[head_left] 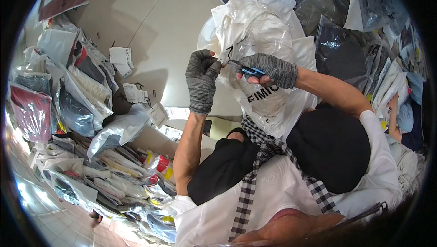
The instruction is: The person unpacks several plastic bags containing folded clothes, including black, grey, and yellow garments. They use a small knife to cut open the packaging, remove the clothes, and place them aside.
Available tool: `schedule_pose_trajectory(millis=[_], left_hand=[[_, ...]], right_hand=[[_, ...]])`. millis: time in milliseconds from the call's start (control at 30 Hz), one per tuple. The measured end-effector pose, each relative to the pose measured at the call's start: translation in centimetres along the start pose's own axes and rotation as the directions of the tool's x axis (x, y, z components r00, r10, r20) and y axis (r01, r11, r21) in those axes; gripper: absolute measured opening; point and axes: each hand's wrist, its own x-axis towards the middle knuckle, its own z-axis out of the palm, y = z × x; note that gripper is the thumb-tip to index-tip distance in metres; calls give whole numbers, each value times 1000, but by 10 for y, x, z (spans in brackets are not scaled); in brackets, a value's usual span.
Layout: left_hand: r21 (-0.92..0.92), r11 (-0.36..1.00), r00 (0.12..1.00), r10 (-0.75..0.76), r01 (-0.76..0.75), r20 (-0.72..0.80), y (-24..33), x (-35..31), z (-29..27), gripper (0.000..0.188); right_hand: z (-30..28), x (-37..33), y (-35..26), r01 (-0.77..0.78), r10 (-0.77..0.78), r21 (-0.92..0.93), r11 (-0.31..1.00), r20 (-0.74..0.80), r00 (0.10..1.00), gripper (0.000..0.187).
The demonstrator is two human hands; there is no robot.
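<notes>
My left hand (202, 81), in a grey knit fingerless glove, is closed with thumb and fingertips pinched at the edge of a white garment (255, 24). What lies in the pinch is too small to make out; a short black cord (229, 56) shows just beside it. My right hand (272, 70), gloved the same way, grips a small pair of snips (253, 71) with blue and black handles. Their tip points left, close to the cord and my left fingertips. The garment lies over my lap with a printed clear plastic bag (268, 106) around its lower part.
White paper tags (120, 56) with black cords lie on the pale floor to the left. Heaps of bagged clothes (77, 106) curve along the left side. More dark bagged garments (339, 51) are piled at the right. Another person's arm (395, 119) reaches in at the far right.
</notes>
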Motion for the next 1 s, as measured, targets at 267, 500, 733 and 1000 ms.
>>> schedule_pose_trajectory(millis=[267,500,733,1000], left_hand=[[-47,993,993,104,-106,-54,-1,-9,5,22],[-141,980,982,118,-140,-150,3,-9,4,21],[-134,981,983,121,-139,-138,6,-14,8,19],[-104,975,967,177,-198,-184,-6,-13,1,23]], right_hand=[[-6,14,3,126,-129,28,992,107,986,36],[-22,32,7,16,-86,280,960,239,967,36],[-3,32,-5,146,-145,-2,989,70,987,31],[24,28,-14,206,-232,-211,955,-108,967,27]])
